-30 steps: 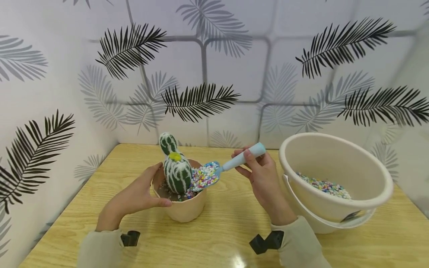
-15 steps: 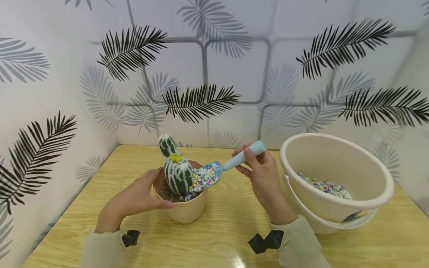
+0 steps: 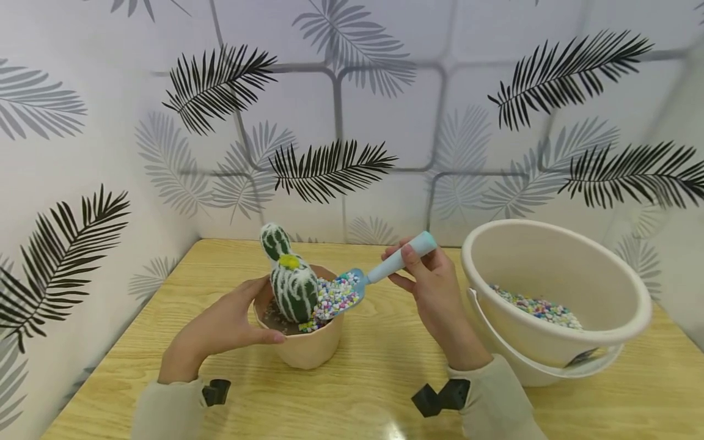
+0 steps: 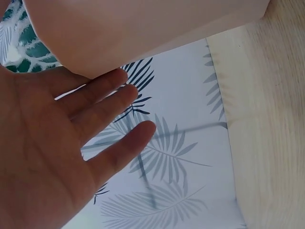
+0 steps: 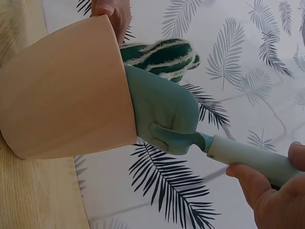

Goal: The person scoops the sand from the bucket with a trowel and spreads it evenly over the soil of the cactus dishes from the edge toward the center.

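A green-and-white artificial cactus (image 3: 295, 293) with a yellow flower stands in a peach flowerpot (image 3: 309, 351). My left hand (image 3: 225, 321) holds the pot by its left side, thumb at the near rim; in the left wrist view several fingers (image 4: 112, 107) reach out below the pot wall. Between thumb and fingers, my right hand (image 3: 431, 293) grips the pale blue handle of a small trowel (image 3: 392, 266). Its blade, loaded with multicoloured pebbles (image 3: 338, 293), leans over the pot's right rim. From the right wrist, the underside of the trowel blade (image 5: 167, 107) shows against the rim.
To the right of my right hand stands a large cream bucket (image 3: 555, 351) with its handle hanging down in front. Coloured pebbles (image 3: 541, 311) lie inside it. The wooden table (image 3: 363, 391) meets a leaf-patterned wall (image 3: 385, 201) at the back.
Some pebbles have slid off the trowel into the pot beside the cactus, and yellow and green ones now show near the front rim. Both hands stay almost in place.
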The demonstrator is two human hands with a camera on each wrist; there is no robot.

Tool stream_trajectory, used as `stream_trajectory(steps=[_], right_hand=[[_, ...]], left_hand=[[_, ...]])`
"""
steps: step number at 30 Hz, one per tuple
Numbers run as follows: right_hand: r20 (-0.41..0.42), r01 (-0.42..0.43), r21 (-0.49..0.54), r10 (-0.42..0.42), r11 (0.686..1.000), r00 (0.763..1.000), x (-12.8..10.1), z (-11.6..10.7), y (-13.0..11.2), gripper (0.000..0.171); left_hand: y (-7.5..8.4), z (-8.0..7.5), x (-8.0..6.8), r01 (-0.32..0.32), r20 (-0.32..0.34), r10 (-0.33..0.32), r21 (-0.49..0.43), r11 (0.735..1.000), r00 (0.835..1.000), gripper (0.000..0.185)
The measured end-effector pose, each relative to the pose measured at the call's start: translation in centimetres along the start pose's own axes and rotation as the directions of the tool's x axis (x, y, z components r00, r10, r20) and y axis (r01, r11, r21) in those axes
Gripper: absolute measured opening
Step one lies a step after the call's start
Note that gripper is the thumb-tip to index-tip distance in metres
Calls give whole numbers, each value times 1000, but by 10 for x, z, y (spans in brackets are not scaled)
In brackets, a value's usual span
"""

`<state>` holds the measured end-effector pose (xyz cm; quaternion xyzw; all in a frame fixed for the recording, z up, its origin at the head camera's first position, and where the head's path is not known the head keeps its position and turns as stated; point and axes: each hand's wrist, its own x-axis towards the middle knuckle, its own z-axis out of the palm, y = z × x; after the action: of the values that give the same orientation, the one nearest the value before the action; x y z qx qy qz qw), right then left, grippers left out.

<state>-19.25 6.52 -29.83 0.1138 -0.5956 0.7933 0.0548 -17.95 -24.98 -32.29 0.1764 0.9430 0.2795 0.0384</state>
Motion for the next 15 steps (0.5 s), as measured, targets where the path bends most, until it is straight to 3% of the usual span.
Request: stream_trajectory(steps=[8,15], right_hand=[[-5,-6,-1,6,1000,1000,-2,1,-2,7],[8,7,-18,-6,1000,1000,-4,3,-1,7]], left_hand=[[14,-3,-3,56,-17,-54,123,991,998,109],[16,-3,-3,65,-38,-60,163,984,997,109]])
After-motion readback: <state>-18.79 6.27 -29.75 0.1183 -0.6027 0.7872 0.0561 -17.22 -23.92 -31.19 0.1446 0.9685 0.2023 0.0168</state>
